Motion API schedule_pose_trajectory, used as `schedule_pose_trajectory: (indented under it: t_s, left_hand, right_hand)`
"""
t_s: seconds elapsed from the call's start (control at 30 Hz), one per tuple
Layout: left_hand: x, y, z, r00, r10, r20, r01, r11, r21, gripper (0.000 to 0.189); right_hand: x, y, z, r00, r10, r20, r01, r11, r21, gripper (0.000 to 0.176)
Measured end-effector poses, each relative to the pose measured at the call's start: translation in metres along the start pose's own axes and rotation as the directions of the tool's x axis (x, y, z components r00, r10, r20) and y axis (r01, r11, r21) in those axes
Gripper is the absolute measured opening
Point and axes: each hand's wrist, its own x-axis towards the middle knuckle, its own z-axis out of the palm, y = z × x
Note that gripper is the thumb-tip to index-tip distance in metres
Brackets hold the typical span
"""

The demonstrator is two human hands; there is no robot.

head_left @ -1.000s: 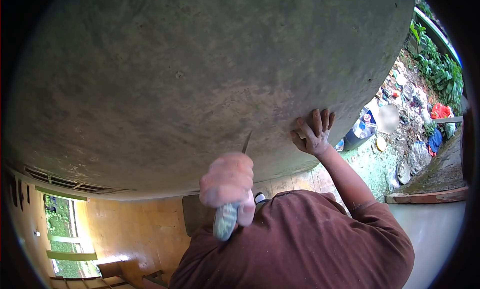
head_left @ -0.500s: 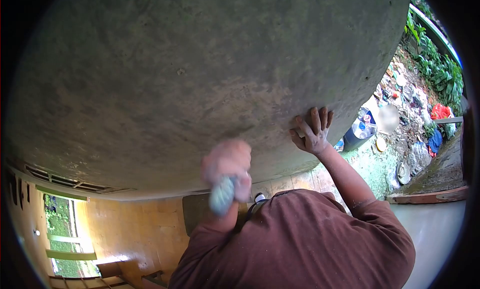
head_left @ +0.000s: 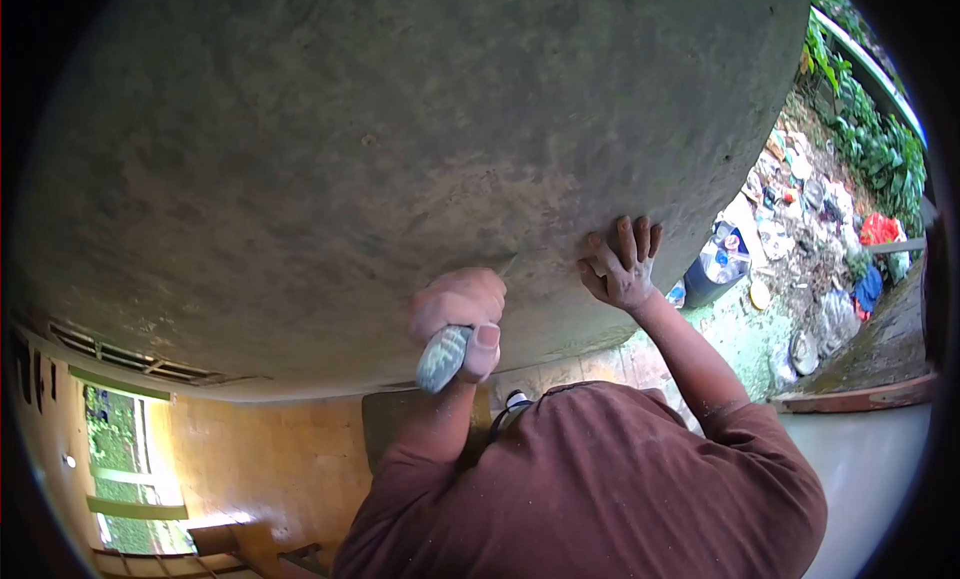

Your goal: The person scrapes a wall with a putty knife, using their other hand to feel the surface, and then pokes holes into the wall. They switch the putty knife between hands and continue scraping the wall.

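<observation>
A large grey plastered wall (head_left: pixel 330 189) with rough, paler patches fills the upper view. My left hand (head_left: pixel 458 304) is closed in a fist around a tool with a rounded, whitish-streaked grey-green handle (head_left: pixel 443 361). The handle's end sticks out below the fist towards me, and the thumb lies along it. The fist is close to the lower wall; the tool's other end is hidden by it. To the right, my right hand (head_left: pixel 625 269) presses on the wall with fingers spread, dusty and holding nothing.
Far right, a dark bucket (head_left: pixel 718 264) with litter stands beside scattered rubbish (head_left: pixel 800 199) and green plants. A wooden-edged ledge (head_left: pixel 850 399) runs below them. At left are a slatted vent (head_left: pixel 130 359), tan floor tiles (head_left: pixel 270 459) and a bright window opening (head_left: pixel 125 469).
My left hand, blurred before, is now sharp; the tool's handle end has moved up slightly. My right hand keeps its place on the wall.
</observation>
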Motion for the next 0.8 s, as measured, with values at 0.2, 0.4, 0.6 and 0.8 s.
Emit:
schedule_pose_trajectory:
  t_s: [0.2, 0.4, 0.6, 0.8]
  left_hand:
    - [-0.026, 0.001, 0.025, 0.914, -0.102, 0.392, 0.057, 0.99, 0.126, 0.022]
    - [-0.022, 0.016, 0.053, 0.885, -0.155, 0.44, 0.015, 0.952, 0.305, 0.021]
    - [-0.014, 0.023, 0.011, 0.912, -0.174, 0.371, -0.017, 0.888, 0.459, 0.036]
    - [-0.026, -0.003, -0.084, 0.935, 0.314, -0.164, 0.023, 0.409, 0.912, 0.047]
  right_hand:
    - [0.058, -0.027, -0.093, 0.909, -0.022, 0.416, -0.223, 0.817, 0.532, 0.048]
    - [0.066, -0.058, -0.13, 0.61, -0.241, 0.755, -0.707, 0.264, 0.656, 0.05]
    - [0.069, -0.053, -0.103, 0.749, -0.227, 0.622, -0.654, -0.107, 0.749, 0.031]
    - [0.127, -0.052, -0.089, 0.974, 0.017, 0.225, -0.208, -0.318, 0.925, 0.034]
